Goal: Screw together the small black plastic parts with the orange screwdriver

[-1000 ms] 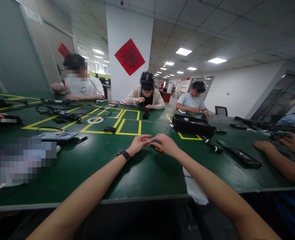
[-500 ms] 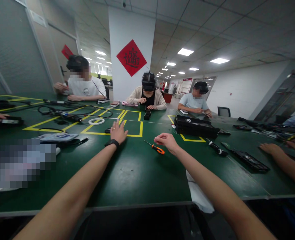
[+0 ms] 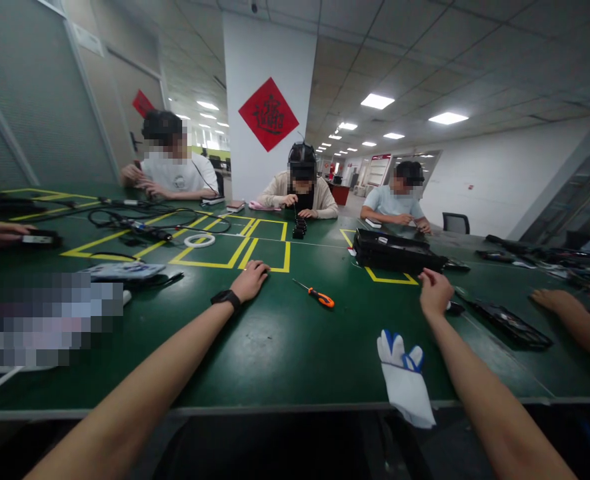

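My left hand (image 3: 251,280) rests palm down on the green table, fingers drawn together and curled. Whatever may lie under them is hidden. To its right lies a screwdriver (image 3: 321,297) with an orange and black handle, touched by neither hand. My right hand (image 3: 435,292) is closed in a pinch near the front of a long black case (image 3: 397,250). I cannot make out anything between its fingertips. The dark end of a black-and-white object (image 3: 455,308) shows just beside that hand, which covers the rest. A white and blue glove (image 3: 405,373) lies over the table's near edge.
A white ring (image 3: 199,241) and black cables (image 3: 145,230) lie at the left among yellow tape lines. A flat black device (image 3: 507,321) is at the right. Three people sit opposite; other people's hands (image 3: 557,300) show at both sides.
My right hand has moved right, from beside the screwdriver to the black-and-white object. My left hand's spread fingers have curled in, and the small dark object near them no longer shows. The glove is uncovered.
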Demonstrator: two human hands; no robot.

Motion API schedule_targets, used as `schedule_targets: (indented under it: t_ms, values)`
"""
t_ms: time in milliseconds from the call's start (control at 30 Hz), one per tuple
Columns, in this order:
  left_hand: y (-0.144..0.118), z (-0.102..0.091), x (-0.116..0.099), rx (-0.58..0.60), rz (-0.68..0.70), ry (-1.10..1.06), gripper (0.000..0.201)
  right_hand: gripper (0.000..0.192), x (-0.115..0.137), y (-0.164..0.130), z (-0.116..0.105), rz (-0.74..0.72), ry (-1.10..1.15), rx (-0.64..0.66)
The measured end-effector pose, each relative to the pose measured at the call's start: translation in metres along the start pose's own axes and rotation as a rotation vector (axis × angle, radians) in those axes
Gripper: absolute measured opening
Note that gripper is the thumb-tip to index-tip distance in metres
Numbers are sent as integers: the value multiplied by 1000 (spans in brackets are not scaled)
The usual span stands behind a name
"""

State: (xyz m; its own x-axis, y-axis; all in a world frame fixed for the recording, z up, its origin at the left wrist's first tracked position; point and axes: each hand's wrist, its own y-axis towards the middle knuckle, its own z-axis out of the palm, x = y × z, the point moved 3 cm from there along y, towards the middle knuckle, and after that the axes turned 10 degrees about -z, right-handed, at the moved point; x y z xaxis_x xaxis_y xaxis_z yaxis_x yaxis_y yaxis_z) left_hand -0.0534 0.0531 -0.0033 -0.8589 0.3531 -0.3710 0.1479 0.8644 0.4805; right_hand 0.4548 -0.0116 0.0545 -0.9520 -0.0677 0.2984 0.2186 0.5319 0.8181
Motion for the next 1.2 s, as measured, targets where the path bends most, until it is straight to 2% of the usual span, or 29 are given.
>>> schedule_targets:
  t_ms: [67,167,333,600,833,1200]
  values:
    - [-2,6,-18,16,62,-82,26,33,-43,-6,-13,37,-29,-51]
    - [-3,10,-29,14,55,-119,23,31,-90,-16,-28,90,-119,-163]
    - [-6,7,-25,15,73,-84,23,31,-129,-25,-34,191,-167,-179]
    - [-8,6,-23,16,96,-114,21,36,-142,-32,-34,274,-159,-165]
    - [-7,5,-24,19,89,-114,21,34,-142,-29,-31,345,-203,-23]
    - [-8,5,-25,24,81,-109,21,31,-141,-27,-28,404,-208,42]
